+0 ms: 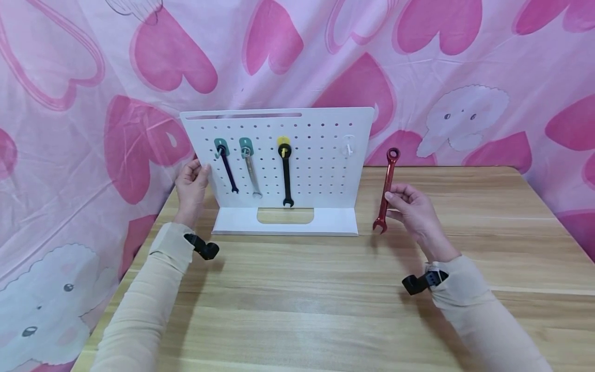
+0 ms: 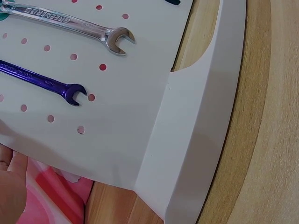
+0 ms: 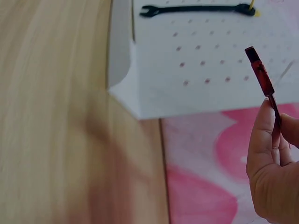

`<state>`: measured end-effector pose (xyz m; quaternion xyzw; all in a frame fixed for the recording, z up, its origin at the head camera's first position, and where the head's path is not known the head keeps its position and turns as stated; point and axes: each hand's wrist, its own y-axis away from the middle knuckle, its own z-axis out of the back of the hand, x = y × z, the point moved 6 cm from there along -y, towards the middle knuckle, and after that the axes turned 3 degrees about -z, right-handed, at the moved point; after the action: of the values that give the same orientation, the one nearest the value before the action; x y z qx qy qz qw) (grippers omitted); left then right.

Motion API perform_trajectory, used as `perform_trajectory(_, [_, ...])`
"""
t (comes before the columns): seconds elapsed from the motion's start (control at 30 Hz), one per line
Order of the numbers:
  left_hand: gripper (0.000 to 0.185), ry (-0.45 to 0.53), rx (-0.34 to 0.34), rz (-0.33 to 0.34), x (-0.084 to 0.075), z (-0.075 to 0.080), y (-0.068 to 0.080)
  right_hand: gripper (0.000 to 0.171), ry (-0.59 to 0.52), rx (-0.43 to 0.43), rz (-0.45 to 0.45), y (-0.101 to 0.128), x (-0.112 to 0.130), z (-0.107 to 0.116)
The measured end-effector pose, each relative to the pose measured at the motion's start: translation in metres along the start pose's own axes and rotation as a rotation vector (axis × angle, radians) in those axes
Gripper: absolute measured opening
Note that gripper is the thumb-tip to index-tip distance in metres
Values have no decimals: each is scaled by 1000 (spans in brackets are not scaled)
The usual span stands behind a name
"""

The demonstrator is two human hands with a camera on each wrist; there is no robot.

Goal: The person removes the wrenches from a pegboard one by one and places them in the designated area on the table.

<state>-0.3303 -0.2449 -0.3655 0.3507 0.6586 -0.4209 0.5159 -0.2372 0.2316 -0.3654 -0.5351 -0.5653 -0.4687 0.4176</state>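
A red wrench [image 1: 386,191] stands nearly upright in the air, ring end up, pinched between the thumb and fingers of my right hand [image 1: 415,214]. It is to the right of a white pegboard [image 1: 321,170]. My left hand [image 1: 191,188] grips the board's left edge, its fingers partly hidden behind. On the board hang a purple wrench [image 1: 229,170] and a silver wrench [image 1: 252,175] from green hooks, and a black wrench [image 1: 286,175] from a yellow hook. A clear hook [image 1: 347,146] near the board's right side carries nothing.
The board's base [image 1: 237,219] stands on a wooden table [image 1: 297,299], with an oval cutout in it. Behind hangs a pink cloth [image 1: 288,88] with hearts and cartoon animals. Each wrist wears a small black camera [image 1: 202,247].
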Motion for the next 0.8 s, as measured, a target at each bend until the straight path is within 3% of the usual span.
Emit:
perform_trajectory(0.17, [23,-7,1,7,1,1,0,9,23,-30,-41,-8,-10,14])
perform_trajectory(0.37, [29,-63,26,10,2,1,0,7,162,-53,-75,-16,-21,30])
perform_trajectory(0.6, [31,-60,27,20,2,1,1,3,370,-61,-101,-22,-31,40])
perform_trajectory(0.8, [29,-56,22,18,1,1,0,13,433,-71,-143,-26,-36,44])
